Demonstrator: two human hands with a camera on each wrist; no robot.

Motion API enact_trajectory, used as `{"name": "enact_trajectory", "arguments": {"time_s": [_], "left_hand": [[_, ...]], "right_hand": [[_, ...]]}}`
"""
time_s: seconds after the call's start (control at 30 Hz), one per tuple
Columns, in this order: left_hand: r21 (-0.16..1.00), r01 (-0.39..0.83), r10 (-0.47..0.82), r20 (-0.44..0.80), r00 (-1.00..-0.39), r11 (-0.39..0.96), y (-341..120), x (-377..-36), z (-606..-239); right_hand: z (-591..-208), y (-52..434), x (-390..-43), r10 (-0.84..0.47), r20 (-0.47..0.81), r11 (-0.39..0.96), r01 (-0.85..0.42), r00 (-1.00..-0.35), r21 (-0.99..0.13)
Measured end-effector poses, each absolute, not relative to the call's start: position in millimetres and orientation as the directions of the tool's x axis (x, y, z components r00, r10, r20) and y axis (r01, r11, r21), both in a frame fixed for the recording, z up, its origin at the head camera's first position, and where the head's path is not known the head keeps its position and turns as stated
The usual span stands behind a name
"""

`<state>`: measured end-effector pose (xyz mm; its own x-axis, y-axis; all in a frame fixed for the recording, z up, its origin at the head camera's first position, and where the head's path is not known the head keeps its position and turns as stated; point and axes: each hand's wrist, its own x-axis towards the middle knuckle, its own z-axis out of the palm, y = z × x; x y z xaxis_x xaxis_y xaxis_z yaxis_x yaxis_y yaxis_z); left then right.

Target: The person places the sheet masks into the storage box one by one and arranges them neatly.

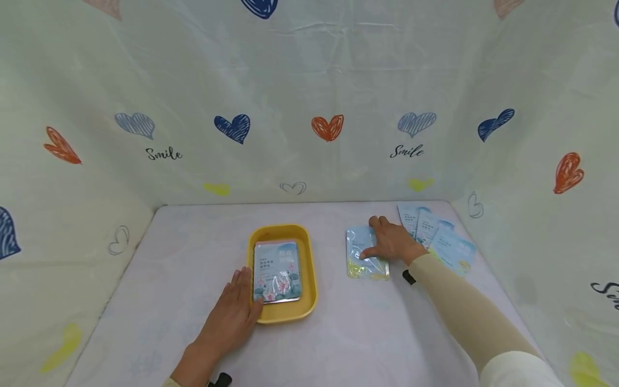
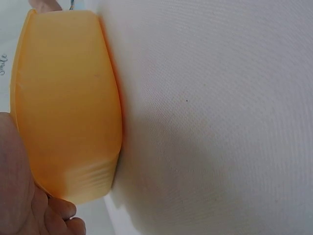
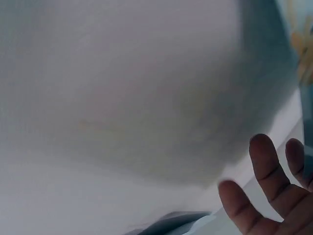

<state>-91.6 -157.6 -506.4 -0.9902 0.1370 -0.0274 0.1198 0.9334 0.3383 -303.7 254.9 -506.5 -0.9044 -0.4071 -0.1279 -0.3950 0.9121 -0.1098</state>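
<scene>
A yellow tray (image 1: 309, 312) holds a flat blue-and-white packet (image 1: 276, 271) with a printed pink flower pattern. My left hand (image 1: 231, 312) rests along the tray's left side, fingers nearly straight and thumb at the near-left rim; the left wrist view shows the tray's side wall (image 2: 68, 98) beside the thumb. Right of the tray, my right hand (image 1: 390, 239) holds a light blue packet (image 1: 360, 263), thumb over its front. In the right wrist view this packet (image 3: 305, 98) stands at the image edge, apart from the table, and some fingers (image 3: 266, 166) are spread. The hand hides the packet's right part.
Several similar packets (image 1: 452, 250) lie fanned out at the table's back right, partly behind the right forearm. The white tabletop (image 1: 329, 349) extends around the tray. A curtain with printed hearts (image 1: 290, 70) encloses the back and sides.
</scene>
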Motion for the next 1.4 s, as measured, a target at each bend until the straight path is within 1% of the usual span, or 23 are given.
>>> {"name": "enact_trajectory", "arguments": {"time_s": [0.3,0.47,0.63,0.97,1.27,1.4], "left_hand": [[0.339,0.129,0.143,-0.017,-0.990,0.932,-157.9,-91.0,-505.7],[0.345,0.128,0.143,-0.017,-0.990,0.930,-157.2,-91.3,-506.2],[0.346,0.138,0.148,-0.003,-0.989,0.928,-157.7,-91.4,-506.6],[0.360,0.122,0.142,-0.030,-0.989,0.925,-158.6,-92.5,-507.4],[0.361,0.130,0.149,-0.027,-0.988,0.923,-159.1,-92.2,-507.1],[0.369,0.130,0.150,-0.027,-0.988,0.920,-159.5,-91.9,-506.5]], "right_hand": [[-489.0,244.7,-297.9,-0.311,-0.099,0.899,-0.259,-0.945,-0.354],[-476.3,240.6,-292.2,-0.236,-0.091,0.854,-0.162,-0.967,-0.494],[-468.1,239.4,-290.0,-0.214,-0.101,0.784,-0.109,-0.971,-0.611],[-480.6,244.5,-289.7,-0.201,-0.157,0.754,-0.050,-0.967,-0.655],[-477.8,242.9,-285.0,-0.188,-0.203,0.678,0.023,-0.961,-0.735],[-480.5,241.0,-284.0,-0.171,-0.191,0.617,0.046,-0.966,-0.785]]}}
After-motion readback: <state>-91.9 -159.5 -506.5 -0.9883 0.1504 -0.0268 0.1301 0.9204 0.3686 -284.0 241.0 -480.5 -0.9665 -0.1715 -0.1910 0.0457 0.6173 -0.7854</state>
